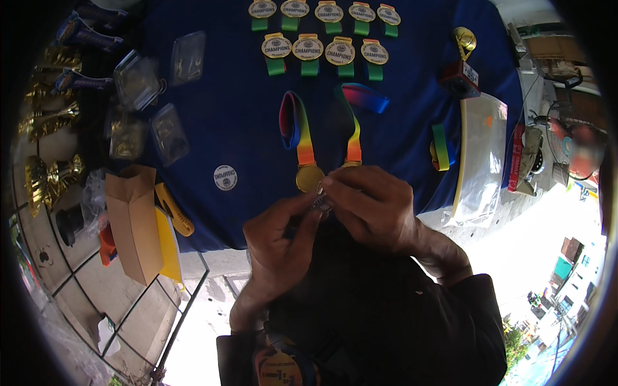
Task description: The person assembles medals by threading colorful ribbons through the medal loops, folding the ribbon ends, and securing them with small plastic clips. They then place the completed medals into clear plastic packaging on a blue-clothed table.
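My left hand (278, 233) and my right hand (378, 207) meet over the near edge of the blue cloth, thumbs and fingertips pinched together. Between them is a small printed sticker (320, 204), mostly covered by the fingers. Just beyond lies a plain gold medal (309, 178) on a rainbow ribbon (304, 143). A second gold medal (351, 163) shows only its top edge behind my right hand, its ribbon (354, 132) running away from me. Off to the left, a round white printed sticker (225, 177) lies flat on the cloth.
Two rows of medals with printed faces (308, 46) lie at the far side. Clear plastic cases (170, 134), a cardboard box (134, 225) and a yellow cutter (174, 209) are at left. Rightward are a small trophy (461, 78), a rolled ribbon (440, 148) and plastic sleeves (479, 161).
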The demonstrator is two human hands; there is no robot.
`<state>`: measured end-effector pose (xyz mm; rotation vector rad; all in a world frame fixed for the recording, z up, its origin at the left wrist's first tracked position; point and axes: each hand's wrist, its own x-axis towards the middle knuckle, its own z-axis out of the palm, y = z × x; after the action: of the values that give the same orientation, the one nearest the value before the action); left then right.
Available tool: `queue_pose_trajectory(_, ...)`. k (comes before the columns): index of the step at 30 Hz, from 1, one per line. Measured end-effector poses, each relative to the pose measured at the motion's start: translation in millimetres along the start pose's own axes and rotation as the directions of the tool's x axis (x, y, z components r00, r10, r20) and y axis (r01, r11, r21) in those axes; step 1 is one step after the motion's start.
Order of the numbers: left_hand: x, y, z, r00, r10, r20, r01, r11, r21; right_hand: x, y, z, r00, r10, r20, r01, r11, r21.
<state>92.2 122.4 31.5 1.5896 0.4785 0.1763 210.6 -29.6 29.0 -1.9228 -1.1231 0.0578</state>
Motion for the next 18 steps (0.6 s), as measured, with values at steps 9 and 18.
queue_pose_trajectory(9,-1.1,6.5,1.0,1.000,-0.012,0.003,0.012,1.000,0.021,-3.2,2.9,2.6,0.999,-0.020,-0.028,0.021,1.000,0.021)
queue_pose_trajectory(18,-8.7,6.2,-0.1,0.998,-0.062,0.007,0.061,0.997,0.037,-10.4,3.9,9.5,0.969,-0.202,-0.141,0.176,0.968,-0.178)
